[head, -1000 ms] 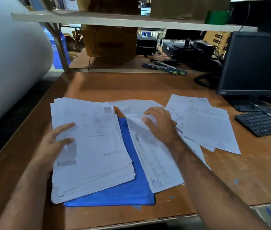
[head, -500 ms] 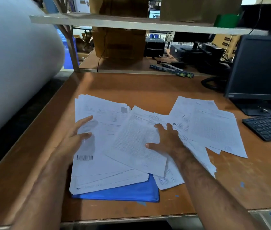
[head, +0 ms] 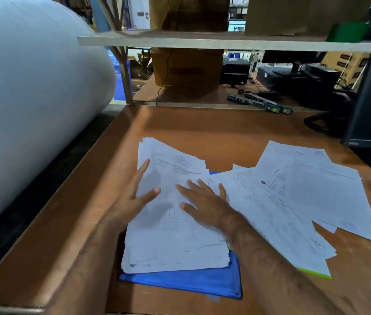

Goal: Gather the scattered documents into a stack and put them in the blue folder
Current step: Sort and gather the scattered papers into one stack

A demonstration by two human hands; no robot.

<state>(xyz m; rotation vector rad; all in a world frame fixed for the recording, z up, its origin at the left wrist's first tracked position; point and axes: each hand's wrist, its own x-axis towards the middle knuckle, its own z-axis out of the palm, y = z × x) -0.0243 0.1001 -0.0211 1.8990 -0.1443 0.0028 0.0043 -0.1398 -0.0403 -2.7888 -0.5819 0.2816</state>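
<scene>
Both hands, left hand and right hand, lie flat with straight fingers on the paper pile, mid-frame, over the blue folder.

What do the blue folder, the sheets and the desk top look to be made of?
Blue folder: probably plastic, since it has a smooth sheen and a soft rounded corner. Stack of sheets: plain matte printer paper with thin fanned edges; both hands rest flat on it. Desk top: brown laminate or coated board, semi-gloss, scuffed; core not visible.
</scene>
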